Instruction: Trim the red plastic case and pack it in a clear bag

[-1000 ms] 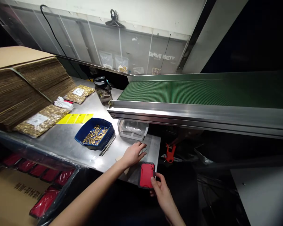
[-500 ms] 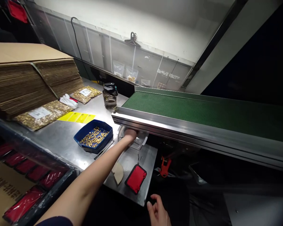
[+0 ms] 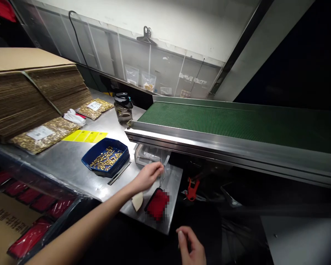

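Observation:
My left hand [image 3: 149, 176] is over the near end of the metal table, its fingertips pinched on a clear plastic bag [image 3: 167, 170] that is hard to make out. Just behind it, a shallow tray of clear bags [image 3: 150, 152] sits partly under the conveyor. Below the hand lie a red item with black edging [image 3: 157, 204], partly pixelated, and a beige rounded piece [image 3: 137, 201]. My right hand [image 3: 192, 246] hovers off the table edge, loosely curled, thumb apart from the fingers, with nothing visible in it.
A blue bin [image 3: 85, 161] holds small gold-coloured pieces. Beyond are yellow labels [image 3: 85, 136], bags of gold pieces [image 3: 45, 134], a cardboard stack [image 3: 30, 95] and a dark-lidded jar [image 3: 123, 108]. A green conveyor [image 3: 198, 119] runs right; an orange-handled tool [image 3: 192, 188] is below.
My left hand has come out of the tray toward me, with a clear bag at its fingertips. My right hand stays near the table edge. The whole view has shifted slightly.

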`<action>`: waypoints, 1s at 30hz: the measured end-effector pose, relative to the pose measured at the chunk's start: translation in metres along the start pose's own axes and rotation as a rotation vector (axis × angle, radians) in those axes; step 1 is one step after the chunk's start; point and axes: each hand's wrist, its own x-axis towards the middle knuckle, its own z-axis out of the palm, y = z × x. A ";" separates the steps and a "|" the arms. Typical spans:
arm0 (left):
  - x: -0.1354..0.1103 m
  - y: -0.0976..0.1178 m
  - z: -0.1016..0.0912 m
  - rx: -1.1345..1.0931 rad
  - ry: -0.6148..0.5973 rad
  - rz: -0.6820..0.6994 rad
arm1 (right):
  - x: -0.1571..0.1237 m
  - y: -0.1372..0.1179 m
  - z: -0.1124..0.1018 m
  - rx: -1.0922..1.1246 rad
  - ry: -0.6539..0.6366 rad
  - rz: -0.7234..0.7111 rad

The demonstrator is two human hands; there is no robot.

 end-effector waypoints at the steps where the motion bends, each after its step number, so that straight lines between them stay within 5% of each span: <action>1: -0.018 0.012 0.010 -0.063 -0.029 0.016 | 0.006 -0.009 0.000 0.031 -0.010 -0.048; 5: -0.074 0.050 0.051 -0.301 -0.198 0.006 | 0.031 -0.047 -0.007 0.183 -0.178 -0.175; 9: -0.100 0.060 0.068 -0.551 -0.361 -0.088 | 0.039 -0.062 -0.022 0.314 -0.389 -0.139; 11: -0.109 0.059 0.065 -0.592 -0.326 -0.159 | 0.033 -0.055 -0.029 0.390 -0.369 -0.050; 13: -0.113 0.057 0.061 -0.495 -0.159 -0.190 | 0.024 -0.044 -0.035 0.464 -0.281 0.080; 16: -0.107 0.056 0.063 -0.359 -0.058 -0.114 | 0.010 -0.026 -0.043 0.542 -0.253 0.221; 20: -0.076 0.050 0.091 -0.405 -0.529 0.054 | -0.003 -0.012 -0.057 0.584 -0.395 0.289; 22: -0.058 0.044 0.108 -0.371 -0.643 0.044 | -0.008 -0.006 -0.068 0.485 -0.344 0.330; 27: -0.044 0.048 0.128 -0.199 -0.255 -0.039 | -0.014 0.013 -0.094 0.175 -0.036 0.368; 30: -0.060 0.066 0.137 -0.211 -0.294 -0.022 | -0.012 0.019 -0.097 0.095 0.099 0.355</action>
